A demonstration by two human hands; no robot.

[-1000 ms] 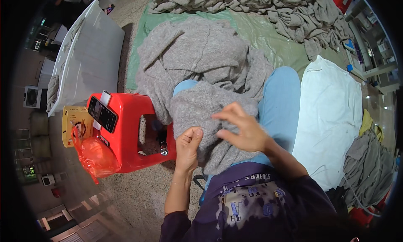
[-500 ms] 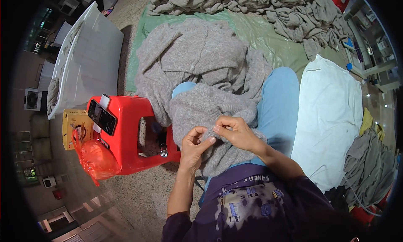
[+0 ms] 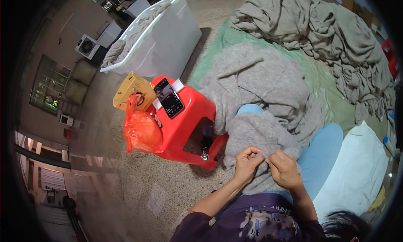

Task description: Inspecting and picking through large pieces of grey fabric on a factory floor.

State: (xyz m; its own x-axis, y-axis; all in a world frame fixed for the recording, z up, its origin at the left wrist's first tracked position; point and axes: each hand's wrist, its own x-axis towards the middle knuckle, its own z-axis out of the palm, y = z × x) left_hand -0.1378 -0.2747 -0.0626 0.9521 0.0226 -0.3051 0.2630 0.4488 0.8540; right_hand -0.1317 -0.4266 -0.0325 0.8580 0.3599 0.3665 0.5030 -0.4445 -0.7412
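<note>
- The grey knitted woollen garment (image 3: pixel 268 133) lies over the seated person's lap and light-blue trousers (image 3: pixel 323 152), just to the right of the red plastic stool (image 3: pixel 189 116), and spreads away from the stool onto the green floor sheet (image 3: pixel 331 99).
- The left hand (image 3: pixel 247 160) is closed in a pinch on a fold of the knit at the garment's near edge, fingertips turned toward the other hand.
- The right hand (image 3: pixel 283 168) is also closed, thumb and fingers nipping the same fold, the two hands almost touching; whether a thread or small tool sits between them is too small to tell.
- On the stool rest a black phone (image 3: pixel 168 98) and a white slip; an orange plastic bag (image 3: pixel 142 131) and a yellow card box (image 3: pixel 132 89) sit against its left side.
- Beyond the stool stands a white plastic tub (image 3: pixel 168 36); a heap of grey knitwear (image 3: pixel 336 36) lies far right of it.
- Judging by this, fine handwork on one garment is mid-way, with the heap apparently left to do.
</note>
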